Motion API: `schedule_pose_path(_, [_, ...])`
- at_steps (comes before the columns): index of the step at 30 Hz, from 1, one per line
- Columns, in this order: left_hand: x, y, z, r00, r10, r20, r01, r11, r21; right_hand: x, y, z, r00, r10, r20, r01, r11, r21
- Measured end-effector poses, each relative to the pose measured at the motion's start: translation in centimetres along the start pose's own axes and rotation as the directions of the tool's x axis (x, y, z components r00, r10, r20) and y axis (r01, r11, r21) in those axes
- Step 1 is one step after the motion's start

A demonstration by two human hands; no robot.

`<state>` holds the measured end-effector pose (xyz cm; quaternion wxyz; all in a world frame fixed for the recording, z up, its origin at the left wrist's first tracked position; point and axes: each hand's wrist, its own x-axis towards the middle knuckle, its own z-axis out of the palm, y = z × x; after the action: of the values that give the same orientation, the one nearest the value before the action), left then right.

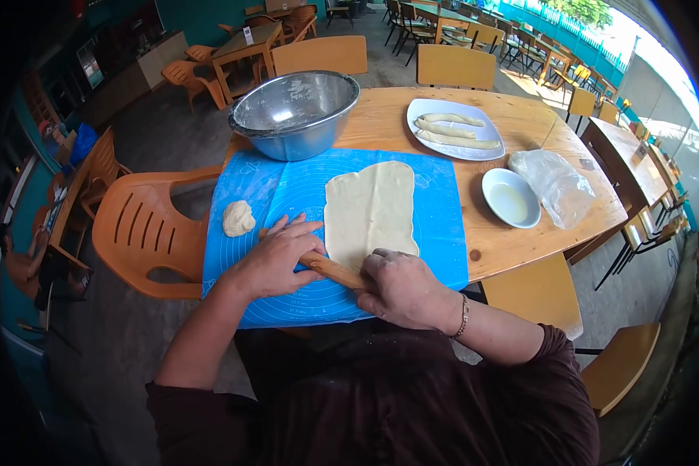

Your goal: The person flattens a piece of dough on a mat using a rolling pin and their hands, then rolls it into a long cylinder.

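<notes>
A flat, roughly rectangular sheet of dough (pixel 371 206) lies on a blue pastry mat (pixel 435 202) with printed lines. The wooden rolling pin (pixel 332 269) lies at a slant by the near left part of the sheet. My left hand (pixel 281 258) rests over the pin's left part, fingers on top and thumb on the near side. With curled fingers my right hand (pixel 405 287) grips the right end, over the sheet's near edge. A small lump of dough (pixel 239 219) sits on the mat left of my left hand.
A metal mixing bowl (pixel 295 116) stands at the mat's far edge. Beyond to the right are a white plate (pixel 474 154) with several dough strips, a small white bowl (pixel 511 199) and a clear plastic bag (pixel 555 186). An orange chair (pixel 132 233) adjoins the table's left side.
</notes>
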<state>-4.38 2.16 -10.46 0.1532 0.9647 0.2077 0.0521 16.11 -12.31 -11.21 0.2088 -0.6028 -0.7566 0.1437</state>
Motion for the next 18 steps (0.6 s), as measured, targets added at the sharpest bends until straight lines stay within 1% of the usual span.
schedule_pose_path(1, [0.0,-0.2,-0.1,0.999,0.031,-0.045,-0.030,0.999,0.019,-0.2,0.0,-0.7,1.000,-0.018,-0.010,0.018,1.000,0.012])
schedule_pose_path(2, [0.0,-0.2,-0.4,0.999,0.031,-0.044,-0.030,0.999,0.021,-0.3,0.1,-1.5,0.999,-0.034,-0.021,0.035,0.999,0.024])
schedule_pose_path(3, [0.2,0.9,-1.5,0.998,0.022,-0.055,-0.023,1.000,-0.021,-0.5,0.3,-2.6,0.999,-0.032,-0.022,0.032,0.999,0.026])
schedule_pose_path(4, [0.5,1.8,-2.5,0.998,0.013,-0.066,-0.017,0.998,-0.066,-0.7,0.6,-3.8,0.997,-0.053,-0.059,0.054,0.998,0.022])
schedule_pose_path(5, [0.8,2.3,-3.1,0.998,0.013,-0.065,-0.018,0.997,-0.070,-0.7,1.1,-4.7,0.993,-0.074,-0.094,0.076,0.997,0.016])
schedule_pose_path(6, [1.3,2.6,-3.7,0.995,0.001,-0.102,-0.015,0.989,-0.145,-0.6,1.8,-5.4,0.993,-0.072,-0.091,0.074,0.997,0.016])
schedule_pose_path(7, [1.9,2.8,-4.1,0.990,-0.015,-0.138,-0.015,0.976,-0.219,-0.4,2.4,-6.1,0.986,-0.064,-0.152,0.067,0.998,0.016])
schedule_pose_path(8, [3.0,2.7,-4.3,0.990,-0.015,-0.141,-0.016,0.976,-0.218,-0.1,3.0,-6.8,0.975,-0.057,-0.216,0.061,0.998,0.014])
schedule_pose_path(10, [5.6,2.1,-4.1,0.977,0.052,-0.205,-0.073,0.993,-0.096,1.1,5.1,-7.2,0.969,-0.033,-0.244,0.035,0.999,0.004])
schedule_pose_path(12, [8.4,0.5,-2.8,0.975,0.060,-0.216,-0.075,0.995,-0.063,2.3,7.7,-6.3,0.962,-0.006,-0.272,0.005,1.000,-0.004])
schedule_pose_path(14, [10.1,-0.4,-1.2,0.972,0.067,-0.225,-0.075,0.997,-0.028,3.4,10.3,-4.7,0.948,0.015,-0.317,-0.034,0.998,-0.056])
schedule_pose_path(16, [11.2,-1.0,-0.1,0.995,-0.002,-0.098,0.006,0.999,0.038,3.8,11.6,-3.3,0.954,0.028,-0.297,-0.059,0.994,-0.094])
schedule_pose_path(17, [11.6,-1.1,1.0,0.995,-0.004,-0.099,0.008,0.999,0.038,4.0,11.7,-2.7,0.957,0.032,-0.288,-0.086,0.981,-0.176])
schedule_pose_path(18, [11.7,-1.2,2.4,0.991,-0.005,-0.131,0.013,0.998,0.059,4.1,11.8,-2.1,0.960,0.037,-0.278,-0.111,0.961,-0.255])
